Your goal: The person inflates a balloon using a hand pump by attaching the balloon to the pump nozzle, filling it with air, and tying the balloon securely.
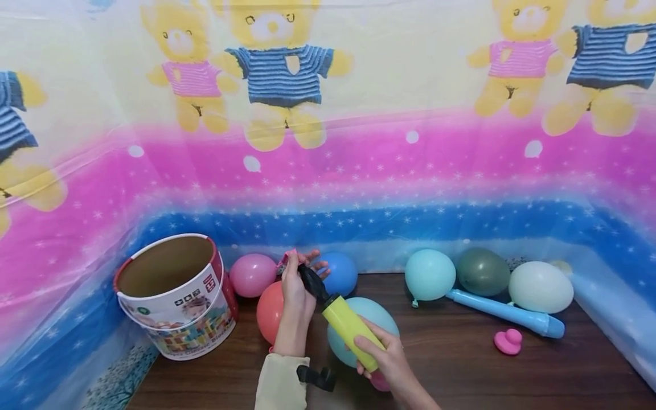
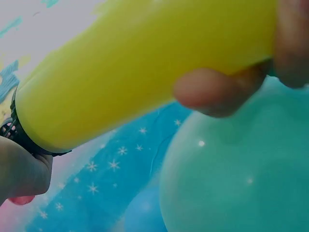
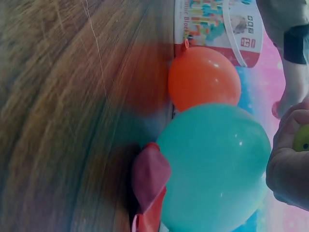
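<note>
The left hand (image 1: 296, 290) stood upright with its fingers curled round the black nozzle end of the yellow pump (image 1: 348, 327), pinching a limp pink balloon (image 1: 287, 257) against the tip, apparently so that the neck would stay sealed on the nozzle. How tightly it pinched could not be told. Lower and to the right of it, the right hand (image 1: 389, 361) was wrapped round the bottom of the pump's yellow barrel, fingers closed over it and thumb beneath, with a pink handle just showing below the palm. The pump slanted up from this hand to the other, held clear of the tabletop (image 1: 461, 364), which probably left room to work the handle.

Directly under the pump lay a teal balloon (image 1: 364, 336), inflated, and just left of the left wrist an orange balloon (image 1: 270, 310), touching it in the right wrist view. Beyond the left hand's fingertips sat a pink round balloon (image 1: 253, 274) and a blue balloon (image 1: 339, 273) against the printed backdrop. Further left of that hand stood an open toy bucket (image 1: 176, 296), tilted. Well to the right of the right hand lay a light blue pump (image 1: 507, 313), a small pink plug-like piece (image 1: 508, 341), and three more inflated balloons (image 1: 482, 272).
</note>
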{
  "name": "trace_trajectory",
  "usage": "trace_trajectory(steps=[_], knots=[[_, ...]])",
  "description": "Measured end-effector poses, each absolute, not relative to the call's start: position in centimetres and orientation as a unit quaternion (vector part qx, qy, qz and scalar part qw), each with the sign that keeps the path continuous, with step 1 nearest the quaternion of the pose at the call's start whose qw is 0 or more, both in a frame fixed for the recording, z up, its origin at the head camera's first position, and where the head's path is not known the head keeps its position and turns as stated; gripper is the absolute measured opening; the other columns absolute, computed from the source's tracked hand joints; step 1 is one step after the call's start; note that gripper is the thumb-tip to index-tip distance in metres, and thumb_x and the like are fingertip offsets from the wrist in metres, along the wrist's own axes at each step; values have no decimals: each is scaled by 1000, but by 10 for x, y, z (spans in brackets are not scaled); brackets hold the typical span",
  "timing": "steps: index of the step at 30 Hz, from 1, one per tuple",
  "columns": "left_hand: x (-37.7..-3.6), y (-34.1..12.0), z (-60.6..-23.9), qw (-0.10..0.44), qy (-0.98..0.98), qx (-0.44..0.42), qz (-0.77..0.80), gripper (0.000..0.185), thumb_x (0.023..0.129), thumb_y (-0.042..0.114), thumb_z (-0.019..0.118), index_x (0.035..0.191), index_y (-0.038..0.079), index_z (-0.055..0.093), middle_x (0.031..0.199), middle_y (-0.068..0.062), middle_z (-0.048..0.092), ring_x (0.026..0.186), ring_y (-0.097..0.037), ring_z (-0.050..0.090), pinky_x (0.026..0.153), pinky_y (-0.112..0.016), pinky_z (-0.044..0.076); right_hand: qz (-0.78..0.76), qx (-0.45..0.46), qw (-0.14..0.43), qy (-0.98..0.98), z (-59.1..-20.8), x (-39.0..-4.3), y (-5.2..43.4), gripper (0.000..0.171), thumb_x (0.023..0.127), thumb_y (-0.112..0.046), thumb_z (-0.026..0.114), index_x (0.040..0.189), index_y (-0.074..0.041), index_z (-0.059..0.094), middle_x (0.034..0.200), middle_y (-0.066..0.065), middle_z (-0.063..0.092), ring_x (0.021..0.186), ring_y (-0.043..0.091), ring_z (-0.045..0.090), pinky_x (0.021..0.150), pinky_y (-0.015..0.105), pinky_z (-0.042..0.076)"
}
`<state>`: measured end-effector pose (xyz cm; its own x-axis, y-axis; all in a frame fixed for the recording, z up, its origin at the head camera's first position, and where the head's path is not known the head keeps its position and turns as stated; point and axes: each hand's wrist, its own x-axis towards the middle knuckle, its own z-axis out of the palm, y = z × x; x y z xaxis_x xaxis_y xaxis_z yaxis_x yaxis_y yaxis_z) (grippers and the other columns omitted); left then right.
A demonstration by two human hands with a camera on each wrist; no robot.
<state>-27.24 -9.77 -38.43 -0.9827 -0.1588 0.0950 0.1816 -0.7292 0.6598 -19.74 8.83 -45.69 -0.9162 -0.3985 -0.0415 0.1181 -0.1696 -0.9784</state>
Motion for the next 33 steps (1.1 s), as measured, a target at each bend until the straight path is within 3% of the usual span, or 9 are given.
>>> trace_trajectory(steps=[5,9,14,19,21,25,27,30,33], knots=[[-273,-102,-386,82,-338,-23,-937,31,107,30,31,94,14,54,92,1,64,75,-13,65,79,-30,58,-749,-98,174,631,-461,-194,88,61,97,-32,60,149,-9,39,94,9,69,55,11,57,51,22,48],[-272,-100,-387,97,-336,-15,-937,31,106,33,30,91,15,49,67,4,47,55,-10,47,64,-23,49,-742,-86,182,639,-464,-194,90,63,95,-34,61,149,-10,38,95,10,69,56,11,58,52,22,48],[-272,-92,-385,106,-346,6,-932,36,105,41,29,87,16,47,58,5,37,49,-8,37,55,-20,39,-745,-88,182,636,-464,-195,92,64,95,-33,61,150,-10,37,94,10,71,56,10,60,52,21,48],[-273,-87,-382,112,-372,36,-921,40,104,44,30,81,16,47,59,6,39,48,-6,38,53,-19,39,-745,-92,177,636,-462,-195,91,63,96,-32,61,150,-10,38,91,10,72,54,11,60,50,22,47],[-274,-88,-381,108,-367,39,-923,42,104,45,31,77,16,47,62,6,48,48,-7,40,54,-20,42,-742,-90,172,641,-461,-196,90,63,95,-33,62,149,-11,39,89,11,72,53,11,60,49,22,47],[-274,-91,-380,86,-346,26,-934,41,103,45,34,77,17,49,84,3,69,57,-8,57,62,-23,52,-735,-80,171,651,-458,-197,90,65,93,-37,64,148,-13,41,91,15,71,54,12,57,50,22,47],[-273,-92,-380,81,-343,21,-936,39,103,45,35,81,17,51,90,3,72,61,-10,62,65,-25,55,-733,-82,174,653,-457,-198,90,65,93,-38,64,148,-13,41,91,16,70,54,12,57,49,22,47],[-272,-88,-378,123,-350,27,-928,35,104,41,33,83,17,49,72,6,61,54,-8,54,57,-22,50,-737,-95,191,641,-456,-200,91,64,95,-36,61,149,-11,38,89,11,71,53,11,57,49,21,47],[-275,-81,-375,192,-370,59,-907,36,106,36,30,80,16,44,58,6,39,44,-7,39,47,-21,39,-744,-127,217,619,-456,-204,94,64,99,-33,55,152,-7,30,86,4,71,53,8,59,50,20,49]])
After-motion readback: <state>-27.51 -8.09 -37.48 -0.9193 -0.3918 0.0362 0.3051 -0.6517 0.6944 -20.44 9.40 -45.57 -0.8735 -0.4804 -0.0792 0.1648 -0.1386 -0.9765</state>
